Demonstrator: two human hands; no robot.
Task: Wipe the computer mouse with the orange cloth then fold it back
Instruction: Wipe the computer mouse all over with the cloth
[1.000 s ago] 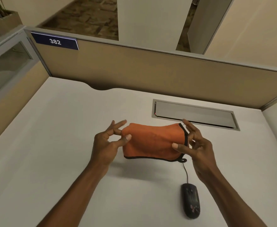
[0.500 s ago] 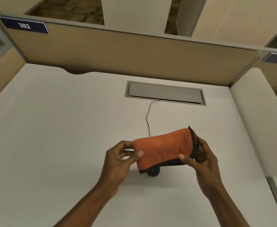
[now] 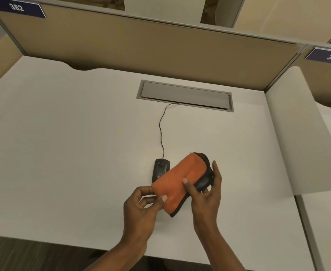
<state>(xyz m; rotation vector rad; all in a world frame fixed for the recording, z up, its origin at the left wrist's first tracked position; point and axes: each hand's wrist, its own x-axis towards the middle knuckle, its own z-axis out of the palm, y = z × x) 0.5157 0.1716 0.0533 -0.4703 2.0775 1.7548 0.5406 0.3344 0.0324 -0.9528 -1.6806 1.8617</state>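
A white counter (image 3: pixel 63 133) sits inside tan cubicle partitions (image 3: pixel 160 47) bearing blue number plates 382 (image 3: pixel 18 7) and 383 (image 3: pixel 330 56); a grey cable hatch (image 3: pixel 184 95) lies near its far edge, dark floor (image 3: pixel 23 255) below.

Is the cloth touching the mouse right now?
Cannot tell. In the head view the cloth, held by both hands, overlaps the mouse's near end, so any contact or gap beneath is hidden.
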